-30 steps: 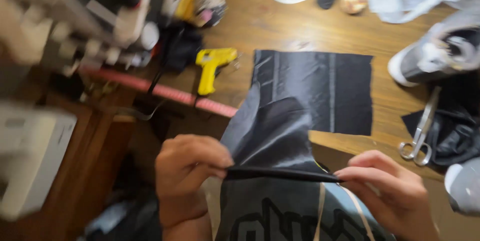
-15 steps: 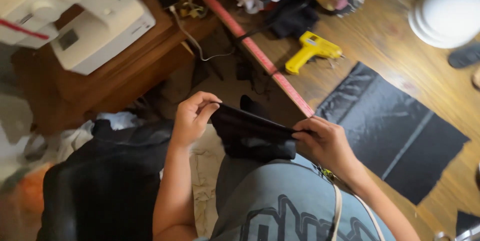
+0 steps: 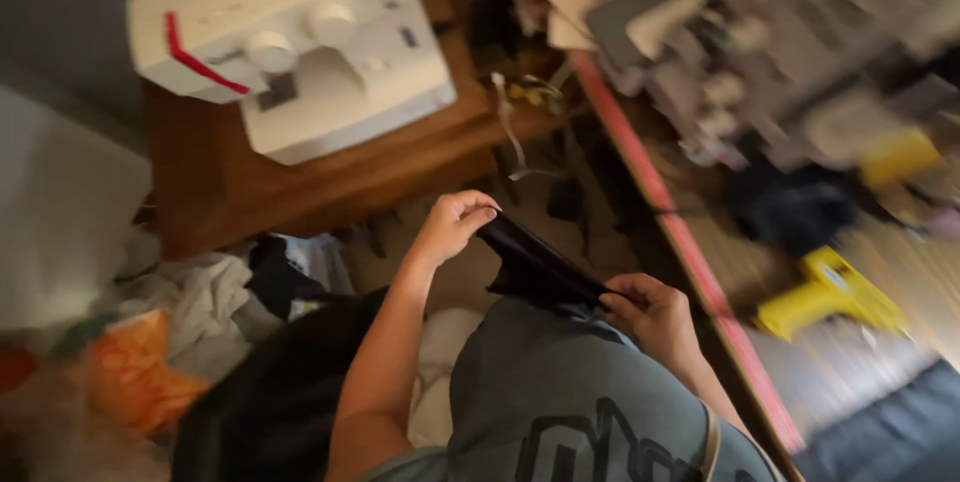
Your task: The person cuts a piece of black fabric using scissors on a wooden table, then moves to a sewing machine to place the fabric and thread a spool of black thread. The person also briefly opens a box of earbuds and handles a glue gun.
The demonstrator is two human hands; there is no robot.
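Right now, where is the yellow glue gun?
In the head view, the yellow glue gun lies on the wooden floor at the right side, just right of the long red strip and beyond the right hand, above the dark fabric sheet.

Seen from above, the person's left hand [image 3: 452, 225] is raised on a bare, bent forearm, fingers curled shut in a pinch; the right hand [image 3: 652, 317] sits lower, nearer the body, fingers likewise pinched closed

View swung left: white sewing machine [image 3: 300, 52] now large above; folded black fabric piece [image 3: 540, 267], formerly stretched over the table, now bunched between both hands.
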